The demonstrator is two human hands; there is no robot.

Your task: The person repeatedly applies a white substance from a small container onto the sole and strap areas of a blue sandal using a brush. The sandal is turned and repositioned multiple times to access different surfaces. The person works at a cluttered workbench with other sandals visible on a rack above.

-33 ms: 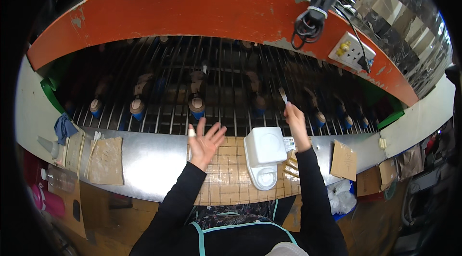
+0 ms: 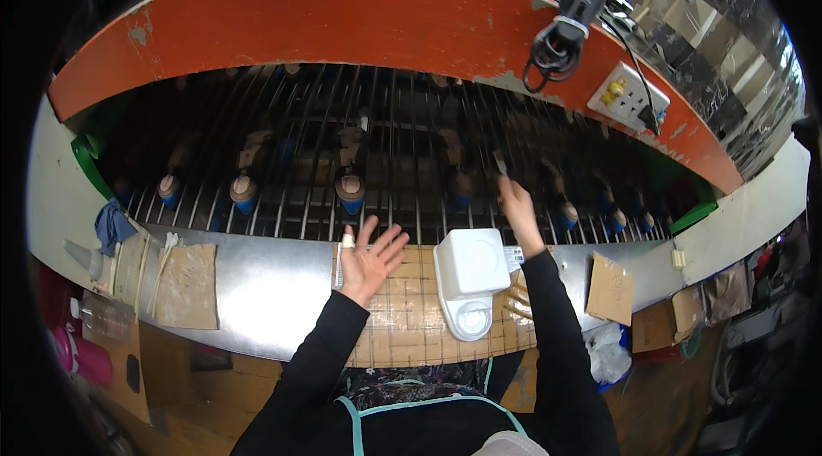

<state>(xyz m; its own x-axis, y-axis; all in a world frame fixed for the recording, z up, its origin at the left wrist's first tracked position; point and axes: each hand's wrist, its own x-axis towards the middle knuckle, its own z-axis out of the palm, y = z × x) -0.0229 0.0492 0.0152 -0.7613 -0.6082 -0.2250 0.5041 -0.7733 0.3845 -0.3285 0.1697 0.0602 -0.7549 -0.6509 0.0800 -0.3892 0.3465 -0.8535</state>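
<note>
My left hand (image 2: 366, 268) is held palm up over the near part of the work surface, its fingers spread and nothing in it; one finger has a white wrap. My right hand (image 2: 519, 209) is closed around a small flat brush (image 2: 502, 166), which points away from me over the metal rollers. Between my hands stands a white plastic container (image 2: 471, 263) with a boxy top and a round cup at its near end. It rests on a brown board marked with a grid (image 2: 398, 319). Several shoe-shaped pieces, tan with blue, such as this shoe (image 2: 349, 189), lie on the rollers.
An orange beam (image 2: 325, 15) with a coiled black cable (image 2: 556, 49) and a socket panel (image 2: 628, 96) spans the far side. Cardboard (image 2: 187, 285) and thin sticks lie at left, a blue cloth (image 2: 113, 227) beyond. Another cardboard piece (image 2: 610, 287) lies at right, above a bag-filled bin.
My left hand has shifted slightly right and nearer to me, still spread. My right hand has turned and moved a little left with the brush. The shoes and container stay put.
</note>
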